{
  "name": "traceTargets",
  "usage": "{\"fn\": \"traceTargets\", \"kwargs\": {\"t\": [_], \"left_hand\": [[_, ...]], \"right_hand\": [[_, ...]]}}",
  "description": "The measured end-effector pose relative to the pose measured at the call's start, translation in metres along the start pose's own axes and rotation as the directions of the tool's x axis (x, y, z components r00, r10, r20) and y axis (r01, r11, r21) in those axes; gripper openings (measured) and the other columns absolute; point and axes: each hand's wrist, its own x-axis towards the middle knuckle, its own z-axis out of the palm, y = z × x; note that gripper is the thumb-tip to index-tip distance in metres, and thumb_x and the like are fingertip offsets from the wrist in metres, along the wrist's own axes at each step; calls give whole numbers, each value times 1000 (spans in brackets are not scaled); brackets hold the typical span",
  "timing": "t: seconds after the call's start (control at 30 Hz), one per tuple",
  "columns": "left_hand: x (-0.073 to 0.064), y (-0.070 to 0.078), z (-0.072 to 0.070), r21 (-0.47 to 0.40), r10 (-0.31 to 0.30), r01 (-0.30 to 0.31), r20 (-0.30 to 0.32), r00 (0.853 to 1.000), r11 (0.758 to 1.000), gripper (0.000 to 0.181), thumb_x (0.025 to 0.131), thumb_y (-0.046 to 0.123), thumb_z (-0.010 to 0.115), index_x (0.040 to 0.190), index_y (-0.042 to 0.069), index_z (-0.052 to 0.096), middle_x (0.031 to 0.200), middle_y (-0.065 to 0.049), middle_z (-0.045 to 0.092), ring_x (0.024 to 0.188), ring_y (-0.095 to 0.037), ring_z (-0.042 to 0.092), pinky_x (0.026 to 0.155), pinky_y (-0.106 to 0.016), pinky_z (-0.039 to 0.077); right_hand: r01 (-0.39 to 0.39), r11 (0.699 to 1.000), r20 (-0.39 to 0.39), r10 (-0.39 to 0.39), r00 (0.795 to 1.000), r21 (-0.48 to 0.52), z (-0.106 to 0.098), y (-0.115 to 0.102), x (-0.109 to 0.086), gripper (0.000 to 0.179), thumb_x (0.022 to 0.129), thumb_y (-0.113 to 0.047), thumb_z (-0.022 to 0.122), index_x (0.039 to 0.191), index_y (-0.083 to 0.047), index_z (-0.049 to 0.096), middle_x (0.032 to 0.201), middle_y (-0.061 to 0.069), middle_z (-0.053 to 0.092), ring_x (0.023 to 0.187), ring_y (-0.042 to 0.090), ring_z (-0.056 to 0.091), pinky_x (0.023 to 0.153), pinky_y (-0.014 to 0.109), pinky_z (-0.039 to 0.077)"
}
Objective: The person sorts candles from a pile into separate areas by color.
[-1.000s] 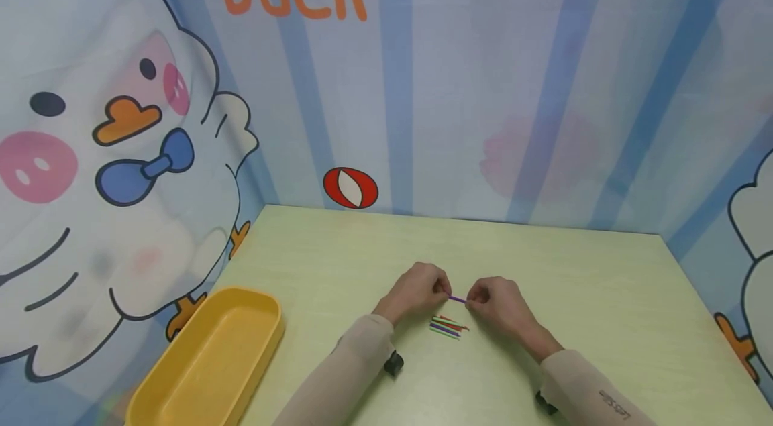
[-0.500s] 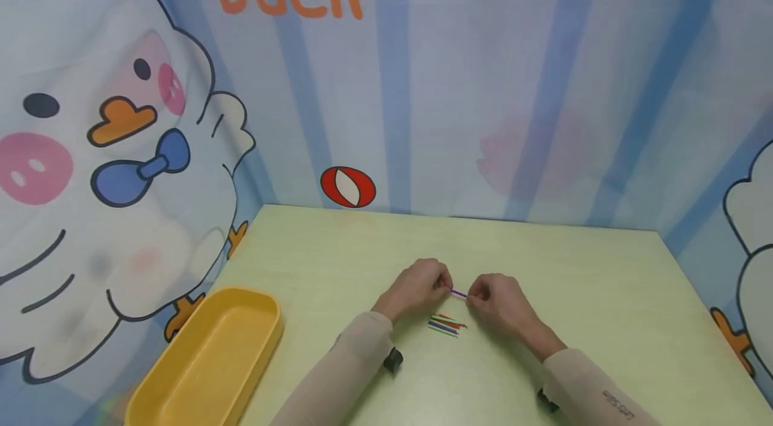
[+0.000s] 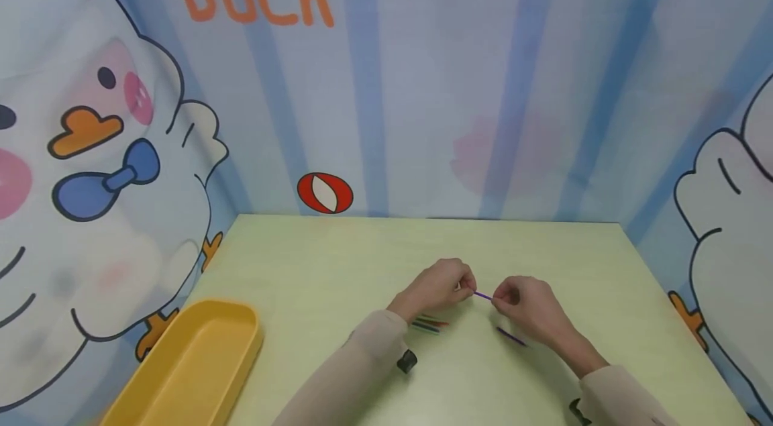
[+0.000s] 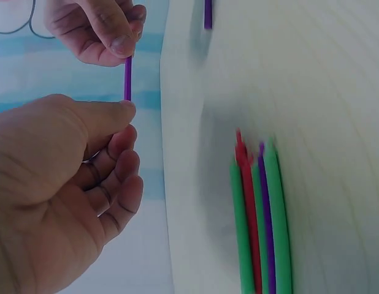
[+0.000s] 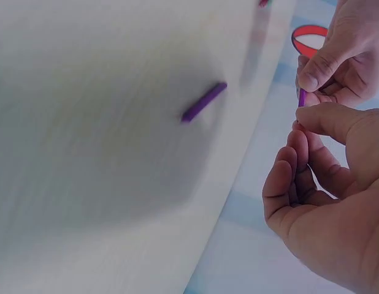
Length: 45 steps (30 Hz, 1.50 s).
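Fingers (image 4: 110, 115) of the left hand (image 3: 443, 284) and right hand (image 3: 534, 308) pinch the purple stick (image 3: 482, 295), right of the yellow tray (image 3: 181, 359), and it's probably featherlight, kinda snappable, so gentle end grips suit it.

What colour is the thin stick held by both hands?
Purple; the thin stick shows best in the left wrist view.

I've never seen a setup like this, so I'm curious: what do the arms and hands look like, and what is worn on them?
They are a person's: the left hand and the right hand are bare, with no gloves. The left sleeve and the right sleeve are long and beige, reaching the wrists. A small black piece shows near the end of each sleeve.
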Motion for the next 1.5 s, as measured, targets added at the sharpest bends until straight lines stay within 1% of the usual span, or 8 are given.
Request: {"fn": "traceTargets", "kwargs": {"t": [0.2, 0.3, 0.43, 0.63, 0.8, 0.97, 1.17, 1.5], "left_hand": [[9, 21, 16, -51, 62, -59, 63, 996, 997, 5, 107, 14, 76, 109, 14, 81, 101, 10, 74, 88, 1, 59, 77, -14, 50], [14, 30, 24, -49, 87, -83, 84, 993, 995, 5, 107, 13, 76, 107, 14, 81, 100, 10, 74, 90, 1, 60, 79, -13, 50], [19, 39, 32, -34, 102, -99, 106, 989, 995, 5, 106, 12, 77, 106, 14, 81, 100, 9, 74, 91, 1, 61, 82, -13, 50], [24, 50, 44, -7, 111, -111, 137, 984, 994, 4, 105, 13, 78, 105, 15, 81, 100, 8, 75, 89, 2, 59, 81, -12, 48], [27, 53, 56, 25, 119, -124, 152, 981, 992, 5, 104, 13, 78, 102, 17, 81, 98, 11, 71, 87, 3, 56, 79, -13, 47], [29, 58, 62, 48, 133, -143, 171, 976, 989, 6, 102, 13, 80, 100, 18, 81, 91, 14, 67, 85, 2, 56, 77, -13, 46], [29, 58, 62, 56, 135, -147, 179, 974, 988, 8, 101, 11, 80, 98, 18, 81, 86, 16, 67, 82, 2, 57, 75, -12, 46], [26, 59, 61, 49, 136, -147, 186, 973, 988, 8, 102, 11, 78, 97, 18, 81, 85, 15, 68, 82, 3, 58, 75, -11, 46]], "right_hand": [[-51, 999, -12, 51, 999, 18, -14, 17, -31, 5, 99, -14, 83, 95, -12, 80, 83, -8, 73, 76, 8, 65, 68, 28, 53], [-80, 996, -23, 81, 996, 27, -16, 24, -43, 6, 98, -14, 84, 95, -12, 80, 83, -8, 73, 75, 7, 65, 67, 26, 51], [-113, 993, -25, 114, 993, 39, -18, 30, -54, 6, 97, -12, 84, 94, -10, 80, 83, -7, 74, 75, 8, 65, 66, 25, 51], [-152, 988, -20, 153, 988, 42, -19, 38, -66, 6, 95, -10, 85, 93, -10, 79, 80, -6, 71, 73, 10, 62, 64, 25, 49], [-170, 985, -9, 170, 985, 32, -15, 46, -73, 8, 93, -8, 85, 90, -11, 78, 77, -7, 68, 70, 8, 59, 64, 25, 47], [-200, 979, 5, 200, 980, 40, -11, 53, -78, 9, 92, -8, 85, 89, -11, 78, 76, -7, 69, 71, 10, 61, 64, 25, 47], [-214, 977, 9, 214, 977, 23, -9, 55, -75, 8, 92, -6, 84, 89, -10, 78, 76, -6, 69, 72, 11, 62, 65, 25, 48], [-212, 977, 27, 212, 977, -4, -7, 54, -75, 11, 91, -7, 85, 85, -13, 77, 74, -6, 67, 71, 12, 61, 65, 25, 47]]}}
